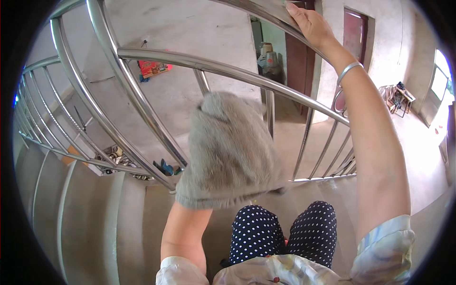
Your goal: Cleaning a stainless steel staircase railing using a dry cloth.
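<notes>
A grey cloth (pixel 228 149), blurred and fuzzy like a towel, hangs bunched in front of the stair railing. My left forearm (pixel 187 224) runs up under it; the cloth hides the left hand that holds it. Up at the top right, my right hand (pixel 312 28) grips the top handrail (pixel 263 16) of the stainless-steel railing, its fingers partly out of sight at the frame's edge. A metal bangle (pixel 347 73) circles the right wrist. Behind the cloth passes a lower horizontal rail (pixel 213 66), joined to a thick upright post (pixel 131 96).
Concrete steps (pixel 85 213) climb on the left beside more railing bars (pixel 64 107). Below, beyond the railing, are a red printed box or packet (pixel 154 68), stacked containers (pixel 269 58), dark red doors (pixel 299 67) and a small wooden table (pixel 405 94). Assorted items (pixel 117 156) lie past the lower railing.
</notes>
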### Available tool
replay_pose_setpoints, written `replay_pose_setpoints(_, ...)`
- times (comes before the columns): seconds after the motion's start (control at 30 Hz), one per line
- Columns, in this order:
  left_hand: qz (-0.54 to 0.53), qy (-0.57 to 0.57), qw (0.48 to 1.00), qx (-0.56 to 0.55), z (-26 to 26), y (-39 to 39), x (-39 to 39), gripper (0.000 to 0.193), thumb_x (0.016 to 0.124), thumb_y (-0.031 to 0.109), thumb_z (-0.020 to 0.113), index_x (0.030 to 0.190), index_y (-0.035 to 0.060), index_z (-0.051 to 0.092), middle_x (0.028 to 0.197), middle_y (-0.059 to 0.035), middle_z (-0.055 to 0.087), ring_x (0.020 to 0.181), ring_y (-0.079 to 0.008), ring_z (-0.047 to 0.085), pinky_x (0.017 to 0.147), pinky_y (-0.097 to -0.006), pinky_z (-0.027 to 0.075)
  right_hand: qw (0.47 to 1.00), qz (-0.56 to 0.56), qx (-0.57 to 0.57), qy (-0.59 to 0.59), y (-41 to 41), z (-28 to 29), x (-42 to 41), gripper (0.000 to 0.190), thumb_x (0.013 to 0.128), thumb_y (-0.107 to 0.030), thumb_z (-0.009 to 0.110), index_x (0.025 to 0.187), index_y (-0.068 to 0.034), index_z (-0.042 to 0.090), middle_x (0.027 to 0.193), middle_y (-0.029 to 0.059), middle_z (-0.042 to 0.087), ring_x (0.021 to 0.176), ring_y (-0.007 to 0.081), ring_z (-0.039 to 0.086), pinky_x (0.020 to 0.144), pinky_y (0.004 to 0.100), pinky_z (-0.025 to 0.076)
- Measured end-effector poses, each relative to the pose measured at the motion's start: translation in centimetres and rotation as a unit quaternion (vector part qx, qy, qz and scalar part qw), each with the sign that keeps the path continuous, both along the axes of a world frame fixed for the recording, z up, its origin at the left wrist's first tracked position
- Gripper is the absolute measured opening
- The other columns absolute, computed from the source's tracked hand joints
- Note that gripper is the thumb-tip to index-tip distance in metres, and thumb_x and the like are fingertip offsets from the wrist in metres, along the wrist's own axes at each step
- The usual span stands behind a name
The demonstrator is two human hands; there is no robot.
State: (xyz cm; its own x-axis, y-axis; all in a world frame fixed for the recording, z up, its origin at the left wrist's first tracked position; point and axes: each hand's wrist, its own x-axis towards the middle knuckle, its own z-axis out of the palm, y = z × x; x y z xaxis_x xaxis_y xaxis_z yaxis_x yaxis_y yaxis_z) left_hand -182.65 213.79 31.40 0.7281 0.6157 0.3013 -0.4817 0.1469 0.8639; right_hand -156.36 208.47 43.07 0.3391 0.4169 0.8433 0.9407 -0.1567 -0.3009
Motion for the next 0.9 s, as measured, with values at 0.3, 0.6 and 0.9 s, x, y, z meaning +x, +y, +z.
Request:
replay_pose_setpoints(0.3,-0.087,0.063,0.994,-0.034,-8.3,-0.7,6.4,0.016,0.09,0.023,0.045,0.096,0.0099,0.054,0.082,0.0005,0.056,0.074,-0.01,0.056,0.067,-0.0208,0.047,1.0,0.02,0.018,0.001,0.1,0.0,-0.2,0.07,0.087,-0.06,0.028,0.074,0.002,0.059,0.073,0.0267,0.056,0.077,0.0403,0.057,0.068,0.042,0.042)
replay_pose_setpoints(0.6,-0.179,0.125,0.976,-0.022,-11.3,2.1,7.8,0.015,0.09,0.02,0.046,0.096,0.009,0.053,0.078,0.0008,0.054,0.07,-0.0091,0.054,0.063,-0.0209,0.047,0.999,-0.018,-0.023,0.021,0.8,-0.2,0.7,0.069,0.083,-0.064,0.029,0.08,-0.003,0.062,0.077,0.0205,0.06,0.082,0.0374,0.058,0.072,0.0405,0.044)
replay_pose_setpoints(0.9,0.04,0.22,0.95,0.219,1.9,9.6,-0.9,0.021,0.087,0.017,0.046,0.103,0.0038,0.051,0.085,-0.0049,0.055,0.079,-0.0155,0.054,0.074,-0.0261,0.045,0.998,-0.006,-0.012,0.054,-0.2,-0.6,1.4,0.066,0.081,-0.067,0.029,0.102,-0.015,0.064,0.094,0.015,0.064,0.094,0.0335,0.058,0.083,0.0392,0.043)
